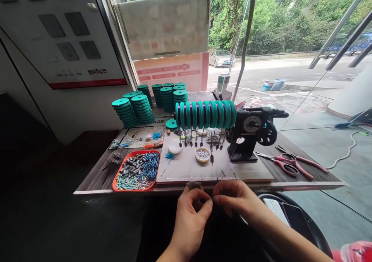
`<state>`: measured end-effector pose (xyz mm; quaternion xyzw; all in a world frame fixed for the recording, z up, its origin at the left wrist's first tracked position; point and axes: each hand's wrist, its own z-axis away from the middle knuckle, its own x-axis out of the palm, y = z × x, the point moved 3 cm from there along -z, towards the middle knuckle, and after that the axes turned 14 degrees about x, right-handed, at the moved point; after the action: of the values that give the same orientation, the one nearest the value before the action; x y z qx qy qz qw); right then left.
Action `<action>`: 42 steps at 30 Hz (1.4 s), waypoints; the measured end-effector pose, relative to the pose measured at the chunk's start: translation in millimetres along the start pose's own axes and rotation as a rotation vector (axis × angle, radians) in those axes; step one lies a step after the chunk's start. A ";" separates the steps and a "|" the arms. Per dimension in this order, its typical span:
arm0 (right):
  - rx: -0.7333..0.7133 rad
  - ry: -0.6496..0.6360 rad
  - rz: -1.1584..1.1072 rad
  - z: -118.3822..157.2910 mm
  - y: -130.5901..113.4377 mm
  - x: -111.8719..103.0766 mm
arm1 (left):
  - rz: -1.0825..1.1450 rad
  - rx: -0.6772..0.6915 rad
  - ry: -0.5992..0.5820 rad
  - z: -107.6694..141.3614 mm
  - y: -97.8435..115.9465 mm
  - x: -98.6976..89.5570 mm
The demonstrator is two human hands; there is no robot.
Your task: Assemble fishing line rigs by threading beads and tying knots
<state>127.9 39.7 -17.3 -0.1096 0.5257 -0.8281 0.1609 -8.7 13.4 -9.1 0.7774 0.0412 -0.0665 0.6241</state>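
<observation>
Close together below the table's front edge, my left hand (190,213) and my right hand (234,195) are pinched, fingertips nearly touching. What lies between them is too small and dark to make out. A grey covering (193,185) sits on a finger of my left hand. Beyond them, a row of teal spools (206,114) is mounted on a black hand-cranked winder (252,128). Small dark weights (212,159) hang from the spools on thin lines. A shallow round dish (202,155) of small pale beads stands beneath.
Left of the board (186,173), a red-rimmed tray (114,184) holds grey cylinders, blue pieces and green pieces. Stacked teal spools (142,109) stand behind it. Scissors (286,167) and pliers (305,167) lie at right. Phones (296,217) rest on a black seat beside my right forearm.
</observation>
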 end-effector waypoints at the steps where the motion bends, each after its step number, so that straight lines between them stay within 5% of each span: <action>1: -0.006 0.007 0.011 -0.6 -0.6 0.1 | 0.037 -0.015 0.017 -0.6 -1.6 0.4; 7: -0.089 0.121 0.082 0.3 -2.2 -1.4 | 0.189 -0.171 0.126 -0.5 -11.0 4.2; 13: -0.040 0.055 0.090 -5.3 0.7 2.5 | 0.195 -0.206 0.110 -1.0 -10.6 3.0; 18: -0.113 0.176 0.123 2.1 2.8 0.1 | 0.226 -0.253 0.103 -3.5 -8.2 -0.4; 20: -0.237 0.288 0.183 11.6 7.5 -4.2 | 0.304 -0.293 0.087 -2.0 -6.1 0.2; 24: -0.756 0.640 0.415 36.7 18.8 -2.4 | 0.439 -0.315 0.033 2.3 -0.2 3.4; 27: -0.990 0.769 0.506 44.9 23.0 9.8 | 0.457 -0.320 0.048 4.8 3.2 3.8; 39: -1.133 0.821 0.528 53.9 -4.6 20.8 | 0.499 -0.300 0.049 7.0 10.5 4.0; 42: -1.061 0.807 0.497 52.3 -6.9 20.3 | 0.526 -0.306 0.045 7.4 11.6 4.3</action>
<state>126.4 -9.0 11.3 0.2653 0.8861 -0.3750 0.0625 -3.1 3.5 -0.1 0.6598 -0.1380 0.1217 0.7286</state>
